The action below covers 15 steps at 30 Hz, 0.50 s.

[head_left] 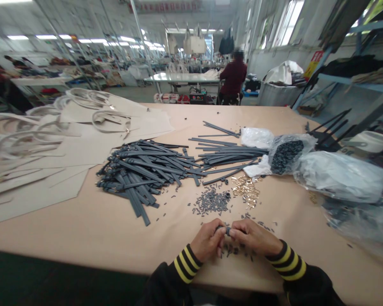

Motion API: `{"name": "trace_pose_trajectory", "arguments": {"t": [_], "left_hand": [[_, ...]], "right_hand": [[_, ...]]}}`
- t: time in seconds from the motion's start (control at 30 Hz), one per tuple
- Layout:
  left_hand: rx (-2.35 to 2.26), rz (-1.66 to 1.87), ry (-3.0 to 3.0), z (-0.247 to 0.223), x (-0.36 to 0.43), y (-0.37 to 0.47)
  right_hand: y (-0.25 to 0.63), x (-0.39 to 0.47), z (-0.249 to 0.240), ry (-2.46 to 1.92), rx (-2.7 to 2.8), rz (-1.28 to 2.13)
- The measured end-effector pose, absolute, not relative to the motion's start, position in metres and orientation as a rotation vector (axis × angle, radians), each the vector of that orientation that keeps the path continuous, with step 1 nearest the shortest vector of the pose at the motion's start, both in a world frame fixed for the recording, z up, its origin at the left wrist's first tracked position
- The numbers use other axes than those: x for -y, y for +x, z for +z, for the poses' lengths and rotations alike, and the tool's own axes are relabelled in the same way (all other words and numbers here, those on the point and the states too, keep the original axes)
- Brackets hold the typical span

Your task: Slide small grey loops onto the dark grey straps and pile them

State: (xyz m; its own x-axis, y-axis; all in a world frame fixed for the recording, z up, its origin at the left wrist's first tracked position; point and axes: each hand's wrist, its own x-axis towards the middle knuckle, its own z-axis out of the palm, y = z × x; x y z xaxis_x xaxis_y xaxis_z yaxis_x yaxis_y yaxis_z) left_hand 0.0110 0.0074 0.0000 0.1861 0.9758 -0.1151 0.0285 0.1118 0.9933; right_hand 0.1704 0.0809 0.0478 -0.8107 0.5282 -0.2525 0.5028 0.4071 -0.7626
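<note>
My left hand (208,239) and my right hand (254,236) meet near the table's front edge. Pinched between their fingertips is a small dark grey strap piece (227,230); its exact shape is partly covered by the fingers. Just beyond the hands lies a heap of tiny grey pieces (213,200), with a pile of gold metal fittings (246,190) to its right. A few loose dark bits (235,250) lie on the table under and between the hands.
A large pile of dark grey straps (140,165) lies left of centre, with more straps (231,154) behind. Beige panels with handles (60,144) cover the left side. Plastic bags (344,176), one holding dark pieces (287,155), stand at right. A person (234,76) is beyond the table.
</note>
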Motion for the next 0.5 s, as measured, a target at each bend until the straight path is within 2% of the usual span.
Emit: {"name": "trace_pose_trajectory", "arguments": {"t": [0.17, 0.33, 0.5], "left_hand": [[-1.159, 1.032, 1.219, -0.006, -0.004, 0.016], [-1.206, 1.068, 1.240, 0.000, -0.005, 0.015], [-1.174, 1.068, 1.187, 0.000, -0.007, 0.014]], "right_hand": [[0.170, -0.078, 0.052, -0.897, 2.633, 1.612], [0.164, -0.072, 0.052, -0.875, 2.623, 1.408], [0.164, -0.068, 0.056, -0.878, 2.579, 1.442]]}}
